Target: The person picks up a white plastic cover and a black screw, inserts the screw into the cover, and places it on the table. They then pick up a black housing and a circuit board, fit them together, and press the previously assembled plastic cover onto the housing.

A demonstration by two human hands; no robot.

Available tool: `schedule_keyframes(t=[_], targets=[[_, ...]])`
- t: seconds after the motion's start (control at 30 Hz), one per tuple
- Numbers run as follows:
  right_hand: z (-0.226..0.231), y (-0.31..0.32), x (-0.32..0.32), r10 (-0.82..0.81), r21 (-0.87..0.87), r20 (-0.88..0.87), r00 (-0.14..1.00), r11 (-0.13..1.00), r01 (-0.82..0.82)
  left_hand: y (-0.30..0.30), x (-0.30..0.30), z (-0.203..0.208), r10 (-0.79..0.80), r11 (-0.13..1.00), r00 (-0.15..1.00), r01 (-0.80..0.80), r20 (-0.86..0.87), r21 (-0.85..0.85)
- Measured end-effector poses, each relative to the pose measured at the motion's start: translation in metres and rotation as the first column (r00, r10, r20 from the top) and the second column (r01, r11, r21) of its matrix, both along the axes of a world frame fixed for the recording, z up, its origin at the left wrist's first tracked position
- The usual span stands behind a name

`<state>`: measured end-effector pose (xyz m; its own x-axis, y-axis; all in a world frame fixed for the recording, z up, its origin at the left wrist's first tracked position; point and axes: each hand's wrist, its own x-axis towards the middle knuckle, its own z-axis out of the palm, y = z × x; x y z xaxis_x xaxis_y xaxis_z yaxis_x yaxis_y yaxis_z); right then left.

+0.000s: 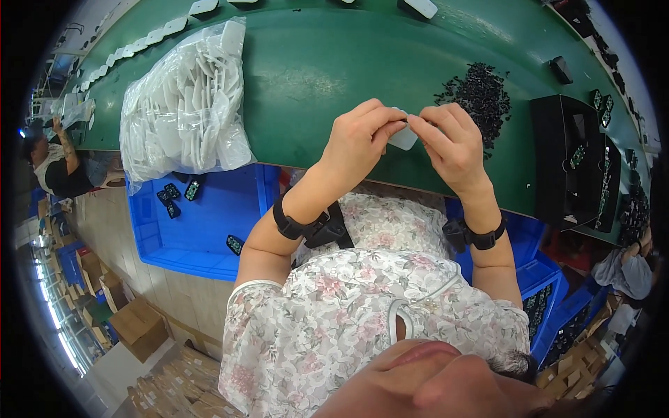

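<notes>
Over the near edge of the green table, my two hands meet at their fingertips. My left hand (360,139) is closed on a small white plastic cover (403,139), which shows between the hands below the fingertips. With thumb and forefinger pinched, my right hand (451,145) meets a tiny black part (405,120) at the cover's upper edge. My fingers partly hide both pieces. Just beyond my right hand lies a heap of small black parts (481,101).
A clear bag of white covers (188,104) lies on the table (300,63) at left. Below it, a blue bin (209,230) holds several dark pieces. A black open box (571,160) stands at right. White pieces (167,28) line the far side. Other people work at both sides.
</notes>
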<state>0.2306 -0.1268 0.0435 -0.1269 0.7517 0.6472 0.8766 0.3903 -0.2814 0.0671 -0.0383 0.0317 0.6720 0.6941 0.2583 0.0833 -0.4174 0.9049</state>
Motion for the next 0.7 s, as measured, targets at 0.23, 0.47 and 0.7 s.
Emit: schedule_keyframes(t=[0.23,0.47,0.7], targets=[[-0.005,-0.005,-0.024,-0.182,-0.206,-0.395,0.900,0.973,0.106,-0.010,0.004,-0.009,0.129,0.922,0.954,-0.014,0.273,-0.387],[-0.012,0.004,-0.038,-0.311,-0.244,-0.499,0.809,0.946,0.213,-0.014,0.003,-0.020,0.138,0.873,0.954,0.009,0.266,-0.487],[-0.009,0.000,-0.039,-0.300,-0.275,-0.530,0.793,0.946,0.173,-0.016,0.000,-0.020,0.131,0.937,0.919,0.008,0.372,-0.350]])
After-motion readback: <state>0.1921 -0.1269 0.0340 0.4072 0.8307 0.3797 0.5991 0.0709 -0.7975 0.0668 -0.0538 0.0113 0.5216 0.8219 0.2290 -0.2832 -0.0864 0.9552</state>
